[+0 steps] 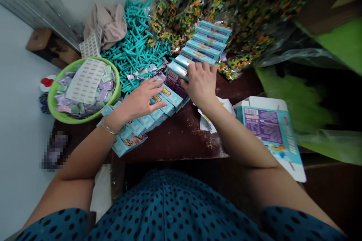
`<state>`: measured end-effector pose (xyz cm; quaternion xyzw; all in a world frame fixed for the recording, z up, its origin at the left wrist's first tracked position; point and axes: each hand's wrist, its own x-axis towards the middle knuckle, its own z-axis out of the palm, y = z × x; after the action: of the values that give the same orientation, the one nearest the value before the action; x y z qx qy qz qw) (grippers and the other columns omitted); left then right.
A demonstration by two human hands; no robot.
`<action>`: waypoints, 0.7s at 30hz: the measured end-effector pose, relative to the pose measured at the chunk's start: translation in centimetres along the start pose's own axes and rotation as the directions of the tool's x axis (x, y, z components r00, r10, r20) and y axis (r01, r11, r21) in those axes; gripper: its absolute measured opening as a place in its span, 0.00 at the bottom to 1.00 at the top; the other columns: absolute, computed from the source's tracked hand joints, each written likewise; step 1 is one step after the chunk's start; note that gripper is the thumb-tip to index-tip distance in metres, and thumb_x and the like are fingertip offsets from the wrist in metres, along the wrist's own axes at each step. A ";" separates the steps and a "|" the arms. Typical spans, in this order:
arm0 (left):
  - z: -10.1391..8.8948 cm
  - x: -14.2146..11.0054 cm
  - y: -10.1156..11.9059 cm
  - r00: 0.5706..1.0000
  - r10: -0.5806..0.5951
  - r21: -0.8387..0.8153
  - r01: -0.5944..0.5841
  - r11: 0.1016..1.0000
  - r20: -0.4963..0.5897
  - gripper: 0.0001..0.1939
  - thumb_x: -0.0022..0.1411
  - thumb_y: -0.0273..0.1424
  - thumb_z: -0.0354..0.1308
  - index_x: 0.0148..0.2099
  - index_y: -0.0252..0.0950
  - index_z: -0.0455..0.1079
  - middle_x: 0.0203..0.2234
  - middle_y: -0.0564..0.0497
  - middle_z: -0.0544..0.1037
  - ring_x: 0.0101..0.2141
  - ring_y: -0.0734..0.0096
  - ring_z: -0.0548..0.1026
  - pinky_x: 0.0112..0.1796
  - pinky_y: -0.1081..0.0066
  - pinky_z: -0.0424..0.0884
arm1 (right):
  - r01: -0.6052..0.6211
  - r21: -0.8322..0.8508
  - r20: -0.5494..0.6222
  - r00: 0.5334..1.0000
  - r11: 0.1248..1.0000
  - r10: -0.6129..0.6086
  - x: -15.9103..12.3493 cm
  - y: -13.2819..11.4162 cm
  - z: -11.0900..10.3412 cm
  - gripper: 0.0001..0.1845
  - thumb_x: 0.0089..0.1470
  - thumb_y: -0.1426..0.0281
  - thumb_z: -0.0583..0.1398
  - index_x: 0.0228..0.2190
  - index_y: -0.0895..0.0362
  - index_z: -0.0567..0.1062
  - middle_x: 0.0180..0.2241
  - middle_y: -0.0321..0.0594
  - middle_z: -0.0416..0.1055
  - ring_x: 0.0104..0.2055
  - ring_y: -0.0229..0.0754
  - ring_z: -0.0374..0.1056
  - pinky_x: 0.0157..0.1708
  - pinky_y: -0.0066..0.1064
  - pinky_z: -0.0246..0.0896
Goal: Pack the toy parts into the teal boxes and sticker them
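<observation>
A row of small light-blue cartons (138,125) slants across the near middle of the dark table, overlapping one another. My left hand (141,99) lies over this row with its fingers stretched out and the thumb apart. My right hand (201,83) has its fingers curled over the end of a blue and purple carton (172,77) at the join with the farther row. That farther row of blue cartons (207,41) leans back toward the plastic bags. The right fingertips are partly hidden.
At left stands a green basket (51,99) of small sachets with a sticker sheet (87,79) on top. Behind lie a pile of teal sticks (135,41) and clear bags of colourful pieces (226,0). White papers (207,124) and an unfolded larger box (271,131) are at right.
</observation>
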<state>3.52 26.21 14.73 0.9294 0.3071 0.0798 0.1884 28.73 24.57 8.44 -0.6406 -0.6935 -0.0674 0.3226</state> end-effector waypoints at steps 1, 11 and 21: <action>0.0 0.0 0.0 1.000 -0.002 0.000 0.002 1.000 0.006 0.31 0.68 0.49 0.57 0.67 0.38 0.68 0.69 0.43 0.64 0.71 0.52 0.56 0.71 0.47 0.48 | -0.005 -0.022 0.003 1.000 1.000 0.005 0.0 0.0 -0.1 0.22 0.63 0.52 0.59 0.51 0.52 0.68 0.44 0.50 0.70 0.56 0.66 0.60 0.57 0.66 0.52; -0.2 -0.1 -0.1 1.000 -0.015 -0.012 0.016 1.000 0.025 0.31 0.69 0.50 0.55 0.67 0.38 0.68 0.70 0.43 0.62 0.72 0.53 0.54 0.71 0.48 0.47 | -0.022 -0.087 -0.080 0.997 0.996 0.015 0.4 -0.7 0.5 0.21 0.66 0.51 0.56 0.49 0.53 0.69 0.41 0.49 0.70 0.52 0.64 0.64 0.56 0.68 0.54; -1.1 5.6 -0.1 0.983 -0.032 -0.074 0.019 0.997 -0.179 0.34 0.73 0.56 0.43 0.63 0.36 0.70 0.65 0.44 0.70 0.67 0.59 0.64 0.68 0.56 0.58 | 0.050 0.053 -0.008 0.999 0.997 -0.050 3.6 4.1 -3.6 0.21 0.68 0.50 0.52 0.48 0.50 0.76 0.45 0.48 0.73 0.54 0.59 0.66 0.57 0.60 0.60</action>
<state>7.67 29.94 15.86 0.9070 0.3316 0.1721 0.1943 34.02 26.47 11.90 -0.6141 -0.7097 -0.0593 0.3401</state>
